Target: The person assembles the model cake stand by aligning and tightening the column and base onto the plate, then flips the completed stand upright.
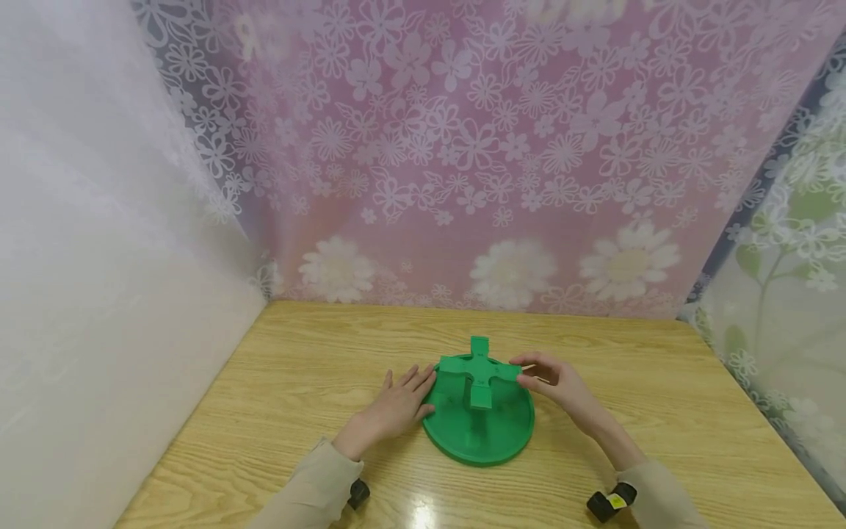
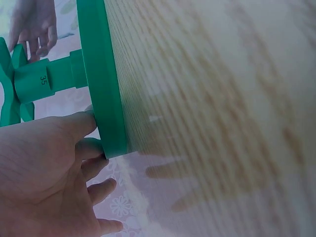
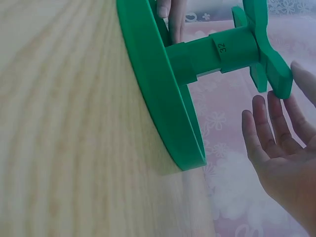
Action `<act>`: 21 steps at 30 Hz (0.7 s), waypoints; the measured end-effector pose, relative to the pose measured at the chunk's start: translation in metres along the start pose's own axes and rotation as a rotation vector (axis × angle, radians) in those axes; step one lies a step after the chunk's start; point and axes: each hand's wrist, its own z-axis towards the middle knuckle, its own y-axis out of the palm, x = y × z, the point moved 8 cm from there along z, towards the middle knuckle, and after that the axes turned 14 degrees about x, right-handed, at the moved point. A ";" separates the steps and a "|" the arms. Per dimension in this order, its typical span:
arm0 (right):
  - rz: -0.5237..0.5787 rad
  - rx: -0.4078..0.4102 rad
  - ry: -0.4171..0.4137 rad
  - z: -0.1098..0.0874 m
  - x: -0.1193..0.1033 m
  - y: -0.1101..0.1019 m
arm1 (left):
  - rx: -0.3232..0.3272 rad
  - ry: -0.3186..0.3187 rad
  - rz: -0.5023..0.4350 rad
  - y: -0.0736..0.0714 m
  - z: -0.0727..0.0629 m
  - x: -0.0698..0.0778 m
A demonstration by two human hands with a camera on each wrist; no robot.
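Observation:
A green plastic stand [image 1: 479,433] is upright on the table, with a round, rimmed base, a short central post [image 2: 39,79] and a cross-shaped top [image 1: 480,371]. Small numbers mark the post's collar, 35 in the left wrist view and 32 in the right one. My left hand [image 1: 396,408] rests at the left of the base rim [image 2: 106,74], fingers extended and thumb over the edge. At the cross's right arm, my right hand [image 1: 562,386] pinches the tip between thumb and fingers; the other fingers [image 3: 256,118] extend below it in the right wrist view.
The wood-grain table [image 1: 297,353] lies under the stand. Flowered pink sheeting [image 1: 463,147] hangs behind its far edge, with a whitish sheet [image 1: 132,220] on the left and a leaf-patterned one [image 1: 786,294] on the right. Each wrist wears a black strap device [image 1: 611,502].

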 end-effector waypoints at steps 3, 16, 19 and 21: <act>0.007 -0.004 -0.014 -0.005 -0.004 0.001 | 0.002 -0.001 0.000 0.000 0.000 0.000; 0.020 0.003 -0.120 -0.002 -0.013 -0.006 | 0.001 -0.011 -0.002 0.003 0.000 -0.001; 0.017 0.053 -0.101 0.008 -0.012 -0.010 | 0.001 -0.012 -0.003 0.002 0.000 -0.001; 0.023 0.070 -0.072 0.015 -0.011 -0.010 | -0.001 -0.011 -0.002 0.002 0.000 0.000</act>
